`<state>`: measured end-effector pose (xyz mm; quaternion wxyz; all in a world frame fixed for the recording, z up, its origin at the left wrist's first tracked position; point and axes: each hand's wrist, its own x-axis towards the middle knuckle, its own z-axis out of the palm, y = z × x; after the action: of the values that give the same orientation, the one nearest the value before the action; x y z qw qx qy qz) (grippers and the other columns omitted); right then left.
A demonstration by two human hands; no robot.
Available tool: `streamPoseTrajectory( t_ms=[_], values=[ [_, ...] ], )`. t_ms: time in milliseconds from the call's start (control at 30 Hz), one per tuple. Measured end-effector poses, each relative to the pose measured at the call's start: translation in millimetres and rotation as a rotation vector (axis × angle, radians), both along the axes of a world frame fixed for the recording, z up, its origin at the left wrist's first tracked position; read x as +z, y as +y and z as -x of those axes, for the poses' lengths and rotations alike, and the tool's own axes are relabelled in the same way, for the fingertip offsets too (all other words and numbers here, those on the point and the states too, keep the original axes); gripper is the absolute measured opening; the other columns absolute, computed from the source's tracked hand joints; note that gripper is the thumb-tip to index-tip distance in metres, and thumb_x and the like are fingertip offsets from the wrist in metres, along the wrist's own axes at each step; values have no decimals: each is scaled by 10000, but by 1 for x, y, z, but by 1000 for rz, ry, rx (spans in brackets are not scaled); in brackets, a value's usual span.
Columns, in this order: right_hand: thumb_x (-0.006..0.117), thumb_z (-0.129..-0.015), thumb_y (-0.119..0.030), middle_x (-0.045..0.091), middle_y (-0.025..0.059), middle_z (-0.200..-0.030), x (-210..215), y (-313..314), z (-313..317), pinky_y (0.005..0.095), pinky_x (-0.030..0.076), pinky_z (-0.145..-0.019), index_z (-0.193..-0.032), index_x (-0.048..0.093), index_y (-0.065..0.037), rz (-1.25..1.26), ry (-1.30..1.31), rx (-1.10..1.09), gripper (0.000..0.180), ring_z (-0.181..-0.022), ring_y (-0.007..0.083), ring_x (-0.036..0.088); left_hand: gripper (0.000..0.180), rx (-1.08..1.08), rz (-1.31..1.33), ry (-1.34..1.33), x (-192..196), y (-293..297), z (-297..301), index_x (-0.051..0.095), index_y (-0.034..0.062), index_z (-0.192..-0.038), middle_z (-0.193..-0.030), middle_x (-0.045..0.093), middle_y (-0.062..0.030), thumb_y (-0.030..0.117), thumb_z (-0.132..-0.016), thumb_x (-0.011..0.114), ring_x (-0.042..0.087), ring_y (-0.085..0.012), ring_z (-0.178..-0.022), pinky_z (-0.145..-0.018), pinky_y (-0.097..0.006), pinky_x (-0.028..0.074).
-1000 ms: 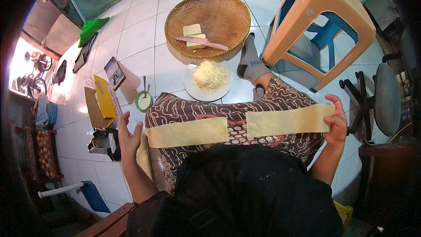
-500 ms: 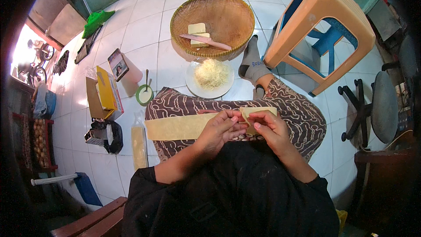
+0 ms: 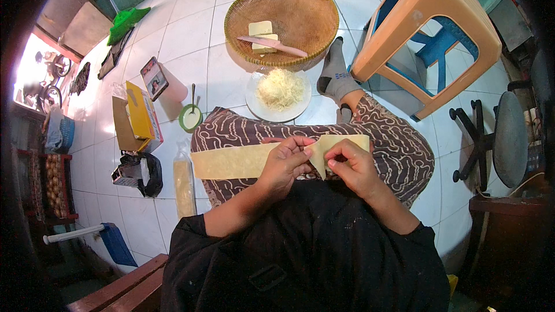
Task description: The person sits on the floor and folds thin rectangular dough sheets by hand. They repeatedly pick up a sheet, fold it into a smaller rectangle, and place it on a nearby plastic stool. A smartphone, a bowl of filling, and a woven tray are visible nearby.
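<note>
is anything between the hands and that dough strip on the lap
No. Both the left hand and the right hand already pinch the pale dough strip directly at its folded middle, over the patterned cloth on the lap. Nothing visible lies between fingers and dough.

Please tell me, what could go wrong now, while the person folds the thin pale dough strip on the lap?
1. The dough strip looks thin, and both the left hand and right hand pinch it near the fold; it might tear there.
2. Its long left end lies loose on the patterned cloth and could slide off toward the tiled floor.
3. The plate of shredded filling sits close to the knees and the grey sock; a leg movement might knock it.
</note>
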<state>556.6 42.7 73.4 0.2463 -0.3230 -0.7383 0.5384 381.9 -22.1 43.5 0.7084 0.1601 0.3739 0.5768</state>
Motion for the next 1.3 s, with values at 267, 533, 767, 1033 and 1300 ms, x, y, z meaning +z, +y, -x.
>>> streamPoseTrajectory(
  t_ms=[267, 533, 767, 1033, 1300],
  values=[
    [619, -757, -48, 559, 80, -774, 4, -1, 5, 260, 441, -620, -871, 536, -15, -194, -28, -37, 145, -697, 151, 554, 282, -9, -162, 65, 6, -1, -6, 419, 34, -1089, -1002, 529, -85, 46, -842, 555, 537, -152, -917, -816, -281, 445],
    [641, -747, -79, 544, 79, -742, 4, -3, 9, 266, 429, -593, -869, 523, -28, -205, -67, -59, 177, -656, 159, 536, 239, 28, -149, 61, -4, 1, -9, 438, 35, -1035, -951, 529, -68, 9, -832, 560, 519, -121, -881, -790, -239, 426],
    [646, -744, -87, 535, 77, -752, -1, -3, 8, 261, 422, -578, -867, 520, -26, -176, -6, -52, 186, -650, 152, 526, 217, 19, -145, 61, -5, 1, -9, 447, 34, -1032, -942, 536, -71, 11, -842, 550, 528, -123, -874, -775, -239, 439],
    [650, -739, -98, 540, 83, -767, 7, -4, 8, 260, 424, -585, -884, 519, -33, -201, -15, 2, 205, -668, 156, 535, 259, 27, -206, 138, 4, 0, -11, 441, 41, -1043, -929, 491, -40, 49, -829, 588, 493, -103, -864, -771, -228, 425],
    [581, -782, -86, 520, 20, -757, -5, -1, 2, 226, 399, -611, -841, 518, -25, 108, 89, 14, 106, -677, 110, 505, 244, -11, -252, 181, 3, -3, -12, 442, 37, -1018, -963, 472, -46, 21, -820, 584, 478, -104, -910, -818, -239, 400]
  ],
)
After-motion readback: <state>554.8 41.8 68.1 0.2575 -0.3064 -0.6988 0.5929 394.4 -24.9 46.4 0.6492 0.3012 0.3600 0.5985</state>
